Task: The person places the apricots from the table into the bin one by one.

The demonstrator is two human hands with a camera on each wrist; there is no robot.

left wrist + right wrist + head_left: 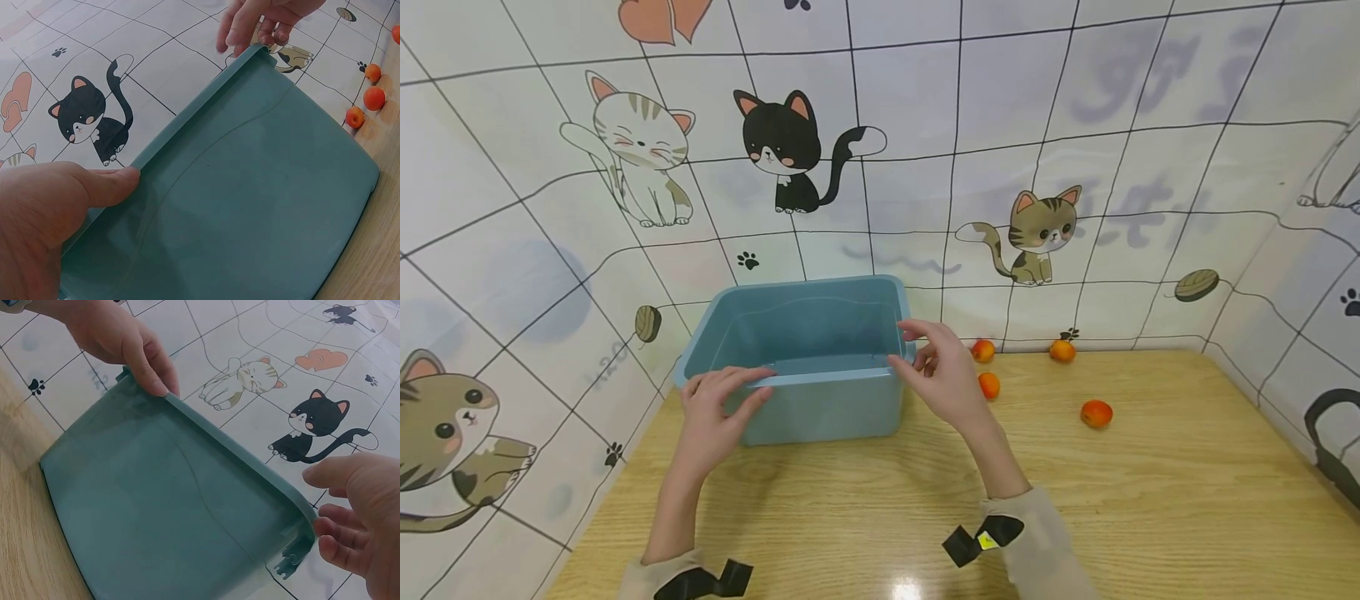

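A blue-green plastic bin [823, 408] stands upright on the wooden table, its open top facing up. My left hand [715, 417] grips the front rim near the left end, thumb outside and fingers over the edge. In the left wrist view, that thumb [112, 187] lies against the rim. My right hand [943, 375] is at the bin's front right corner, thumb and fingers spread apart. In the right wrist view its fingertips [334, 534] are beside the corner; whether they touch it, I cannot tell. The part of the bin's inside that shows holds nothing.
Several small orange-red fruits lie right of the bin, including one fruit [1097, 413] farther out on the table [1150, 500]. A cloth with printed cats [910, 167] hangs behind the table and along its sides. A black curved object [1330, 442] stands at the right edge.
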